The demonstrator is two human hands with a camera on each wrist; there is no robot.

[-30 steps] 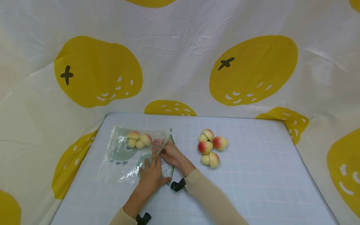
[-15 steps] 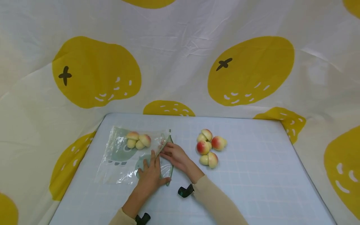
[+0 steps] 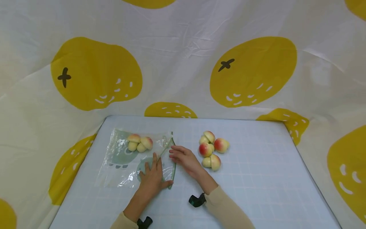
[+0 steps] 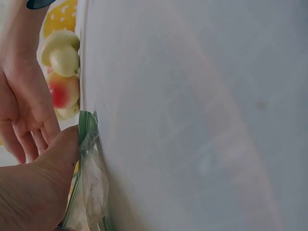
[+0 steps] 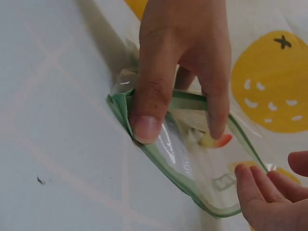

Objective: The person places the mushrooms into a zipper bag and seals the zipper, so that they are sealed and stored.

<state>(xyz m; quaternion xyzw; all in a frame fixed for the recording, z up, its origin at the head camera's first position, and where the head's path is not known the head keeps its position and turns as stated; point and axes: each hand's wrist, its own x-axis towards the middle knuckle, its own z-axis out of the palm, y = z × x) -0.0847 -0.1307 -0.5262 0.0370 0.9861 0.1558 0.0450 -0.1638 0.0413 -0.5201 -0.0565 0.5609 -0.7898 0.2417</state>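
Observation:
A clear zip bag (image 3: 123,173) with green print and a green-edged mouth lies flat at the table's left. Two yellow mushrooms with reddish caps (image 3: 137,142) sit inside it. My left hand (image 3: 151,179) rests on the bag near its mouth, fingers spread and straight. In the right wrist view that hand's thumb (image 5: 150,113) presses the green rim, and the mouth gapes. My right hand (image 3: 187,161) is just right of the mouth, fingers loosely extended, holding nothing. Several more such mushrooms (image 3: 211,162) lie in a cluster beyond it, to its right.
A pale checked cloth covers the table (image 3: 257,178). Behind it hangs a white curtain (image 3: 177,63) with yellow fruit prints. A black wrist camera (image 3: 197,200) sticks out beside the right wrist, and another (image 3: 145,222) by the left.
My right hand has drawn back out of the bag's mouth, moving right and coming away with nothing in it. The left hand stays on the bag.

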